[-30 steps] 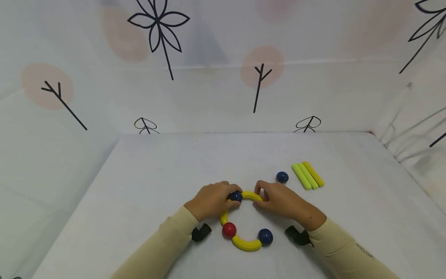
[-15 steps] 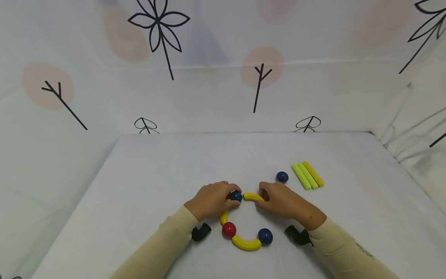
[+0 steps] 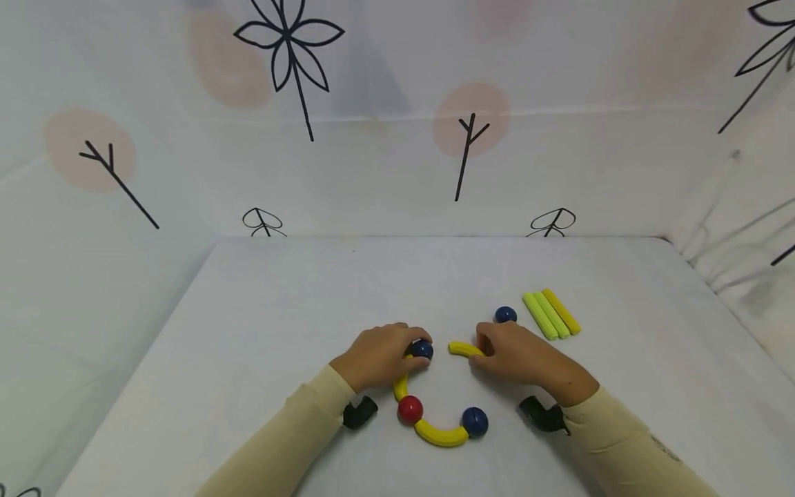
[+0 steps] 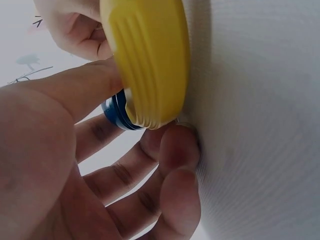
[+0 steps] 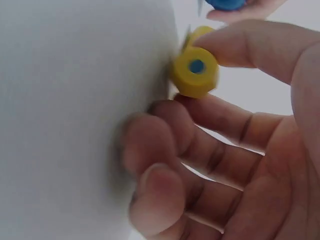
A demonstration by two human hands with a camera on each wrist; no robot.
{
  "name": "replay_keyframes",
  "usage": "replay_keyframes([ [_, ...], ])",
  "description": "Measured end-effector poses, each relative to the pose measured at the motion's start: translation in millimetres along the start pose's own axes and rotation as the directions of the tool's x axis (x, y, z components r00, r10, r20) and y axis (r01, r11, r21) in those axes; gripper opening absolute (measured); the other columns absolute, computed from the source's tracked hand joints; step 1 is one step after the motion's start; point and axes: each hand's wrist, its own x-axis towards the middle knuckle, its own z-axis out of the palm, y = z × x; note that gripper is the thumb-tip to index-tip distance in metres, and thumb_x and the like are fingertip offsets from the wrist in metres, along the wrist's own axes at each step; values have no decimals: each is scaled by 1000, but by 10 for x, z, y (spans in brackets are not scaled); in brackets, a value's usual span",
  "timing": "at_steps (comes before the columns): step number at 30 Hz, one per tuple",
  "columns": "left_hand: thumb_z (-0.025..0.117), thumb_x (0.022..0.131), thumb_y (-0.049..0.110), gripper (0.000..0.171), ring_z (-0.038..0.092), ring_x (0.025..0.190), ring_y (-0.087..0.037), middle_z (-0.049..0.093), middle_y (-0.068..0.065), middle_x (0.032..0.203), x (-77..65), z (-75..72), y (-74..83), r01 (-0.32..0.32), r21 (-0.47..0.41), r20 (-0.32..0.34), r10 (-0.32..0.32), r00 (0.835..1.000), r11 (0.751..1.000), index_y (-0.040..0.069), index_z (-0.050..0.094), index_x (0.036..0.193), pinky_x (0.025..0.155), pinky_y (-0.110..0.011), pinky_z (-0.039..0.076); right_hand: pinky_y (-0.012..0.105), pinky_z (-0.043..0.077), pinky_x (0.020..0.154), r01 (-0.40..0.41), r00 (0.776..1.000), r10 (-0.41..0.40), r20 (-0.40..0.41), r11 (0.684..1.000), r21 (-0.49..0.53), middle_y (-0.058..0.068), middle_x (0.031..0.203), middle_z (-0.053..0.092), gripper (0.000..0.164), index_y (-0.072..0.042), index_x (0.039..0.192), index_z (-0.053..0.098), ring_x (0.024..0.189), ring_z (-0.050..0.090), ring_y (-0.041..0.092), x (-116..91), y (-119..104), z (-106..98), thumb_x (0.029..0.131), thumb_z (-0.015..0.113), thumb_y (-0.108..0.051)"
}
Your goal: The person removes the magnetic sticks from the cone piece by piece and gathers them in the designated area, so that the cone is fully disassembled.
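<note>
My left hand [image 3: 373, 357] holds a dark blue ball [image 3: 423, 350] between thumb and fingers. A curved yellow piece [image 3: 400, 388] runs from that ball down to a red ball [image 3: 410, 410]. From the red ball another curved yellow piece [image 3: 441, 435] leads to a second dark blue ball [image 3: 475, 422]. In my right hand [image 3: 522, 355] a separate curved yellow rod [image 3: 464, 348] is pinched, its near end apart from the held ball. The right wrist view shows the rod's round end [image 5: 196, 67] with a blue-grey dot in its centre.
Behind my right hand lies another dark blue ball [image 3: 506, 315]. Beside it are two yellow-green straight sticks [image 3: 545, 316] and a yellow straight stick [image 3: 562, 311], side by side on the white table [image 3: 279, 297]. A patterned white cloth [image 3: 385, 166] stands at the back.
The curved yellow rod in my right hand has come away from the left-held blue ball and moved right with the hand. My left hand keeps its place.
</note>
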Motion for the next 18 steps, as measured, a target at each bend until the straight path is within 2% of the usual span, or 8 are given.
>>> replay_keyframes([
  [6,69,94,42,42,61,96,-13,68,-1,125,4,-1,31,-3,0,2,3,1000,1000,25,63,131,76,-26,50,29,45,62,15,999,-14,40,999,-46,-2,74,57,21,-14,87,60,68,51,13,-72,104,-72,86,77,-25],
  [12,69,93,42,41,59,93,-12,68,0,122,4,5,28,-12,-2,0,12,1000,1000,25,64,131,71,-23,48,29,42,58,-2,997,9,77,996,-90,-2,71,56,23,-16,81,59,64,51,14,-130,164,-144,83,79,-25],
  [15,70,93,41,42,58,92,-12,69,0,121,4,4,18,-5,-5,-3,5,1000,1000,25,64,131,70,-23,47,29,42,57,-8,996,17,83,994,-107,-2,71,57,24,-17,84,59,65,51,14,-133,155,-163,82,81,-27],
  [18,70,93,41,42,58,92,-12,69,0,121,4,5,13,1,-4,-9,-1,1000,1000,25,64,131,71,-23,48,29,44,60,23,997,-16,73,995,-99,-3,74,57,24,-18,90,61,68,52,14,-103,132,-162,82,81,-29],
])
